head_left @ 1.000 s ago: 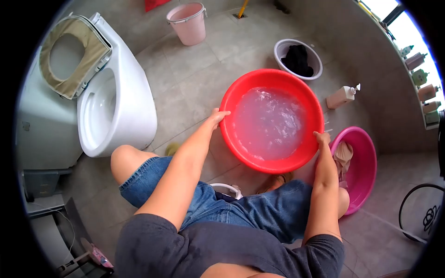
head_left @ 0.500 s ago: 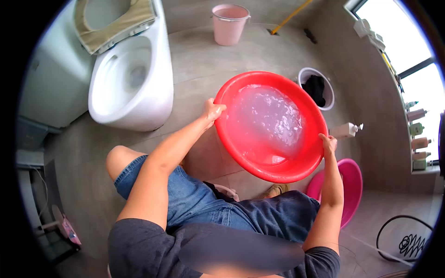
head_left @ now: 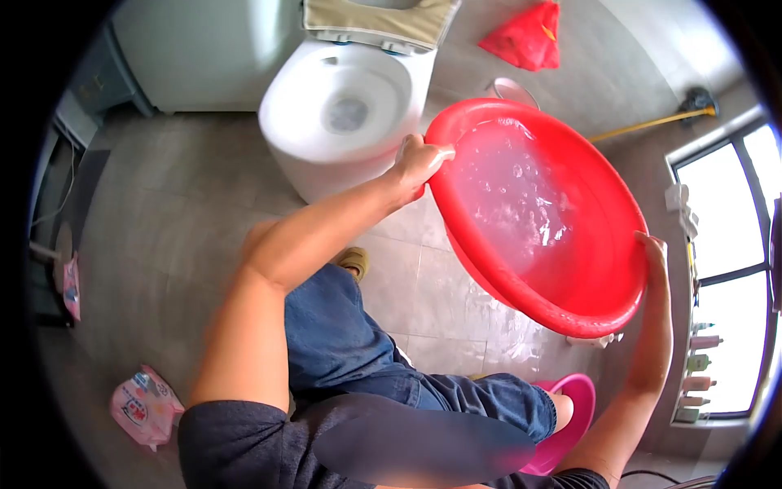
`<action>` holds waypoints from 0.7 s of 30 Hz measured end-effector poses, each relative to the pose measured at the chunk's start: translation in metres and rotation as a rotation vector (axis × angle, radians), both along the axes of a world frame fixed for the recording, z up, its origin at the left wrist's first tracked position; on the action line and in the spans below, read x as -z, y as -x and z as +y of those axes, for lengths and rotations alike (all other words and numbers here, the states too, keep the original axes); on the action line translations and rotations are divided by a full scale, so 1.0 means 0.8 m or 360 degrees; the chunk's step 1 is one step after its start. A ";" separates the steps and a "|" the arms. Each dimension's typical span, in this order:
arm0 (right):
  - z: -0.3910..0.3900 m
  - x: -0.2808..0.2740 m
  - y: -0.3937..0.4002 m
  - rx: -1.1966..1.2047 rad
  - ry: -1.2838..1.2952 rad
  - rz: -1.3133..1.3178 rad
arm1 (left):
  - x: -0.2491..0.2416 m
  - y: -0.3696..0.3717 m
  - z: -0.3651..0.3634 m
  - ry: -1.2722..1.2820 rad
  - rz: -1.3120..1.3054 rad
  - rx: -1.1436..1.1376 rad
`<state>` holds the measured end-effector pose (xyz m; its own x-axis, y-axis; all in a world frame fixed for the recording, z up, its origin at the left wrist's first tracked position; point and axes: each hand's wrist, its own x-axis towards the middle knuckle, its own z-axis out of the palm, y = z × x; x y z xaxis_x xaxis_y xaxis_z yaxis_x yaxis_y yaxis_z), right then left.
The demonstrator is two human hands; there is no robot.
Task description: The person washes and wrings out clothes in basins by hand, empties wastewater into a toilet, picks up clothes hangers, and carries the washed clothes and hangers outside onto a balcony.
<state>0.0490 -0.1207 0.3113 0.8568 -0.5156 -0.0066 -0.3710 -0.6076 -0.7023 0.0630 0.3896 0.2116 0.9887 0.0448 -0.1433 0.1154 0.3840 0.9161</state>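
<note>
A large red plastic basin [head_left: 599, 224] is held up off the floor, tilted with its left side lower in how the water lies. Cloudy, bubbly water [head_left: 509, 196] pools toward its left side. My left hand [head_left: 419, 167] is closed around the left rim, beside the toilet. The opposite rim is gripped by my right hand [head_left: 653, 254], whose thumb shows over the edge; its other fingers are hidden. To the left of the basin stands a white toilet [head_left: 285, 110] with lid and padded seat raised and its bowl exposed.
A pink basin [head_left: 580, 399] lies by my right leg. Water wets the tiles [head_left: 513, 346] under the red basin. A pink bucket [head_left: 515, 90] is partly hidden behind it. Beyond are a red bag [head_left: 525, 37] and a yellow pole [head_left: 652, 124]. Several bottles [head_left: 699, 363] line the windowsill.
Both hands have raised the red basin and tilted it more steeply. My view has turned, and the basin is now closer to the toilet. My legs have shifted as well.
</note>
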 end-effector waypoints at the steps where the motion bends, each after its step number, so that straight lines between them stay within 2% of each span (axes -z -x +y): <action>1: 0.016 -0.018 -0.007 -0.0048 -0.0027 -0.0005 | -0.015 0.008 0.013 -0.0001 0.0028 -0.0032; 7: 0.123 -0.112 -0.045 -0.0265 -0.0014 -0.0035 | -0.029 0.019 0.072 0.0277 0.0070 -0.0141; 10: 0.167 -0.135 -0.058 -0.0342 0.0022 -0.0021 | -0.017 0.012 0.101 0.0404 0.0049 -0.0068; 15: 0.230 -0.164 -0.078 -0.0485 0.0041 0.0025 | -0.018 0.016 0.123 0.0619 0.0089 -0.0291; 16: 0.241 -0.171 -0.084 -0.0510 0.0054 0.0028 | -0.014 0.013 0.121 0.0542 0.0096 -0.0334; 18: 0.267 -0.188 -0.091 -0.0566 0.0079 0.0035 | -0.012 0.006 0.117 0.0727 0.0132 -0.0524; 21: 0.304 -0.212 -0.101 -0.0617 0.0131 0.0043 | -0.021 0.004 0.136 0.0956 0.0051 -0.0432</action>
<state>0.1295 0.1226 0.4806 0.9881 -0.1537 -0.0040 -0.1208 -0.7602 -0.6384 0.0600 0.4981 0.2281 0.9483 0.1952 -0.2504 -0.0339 0.8465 0.5314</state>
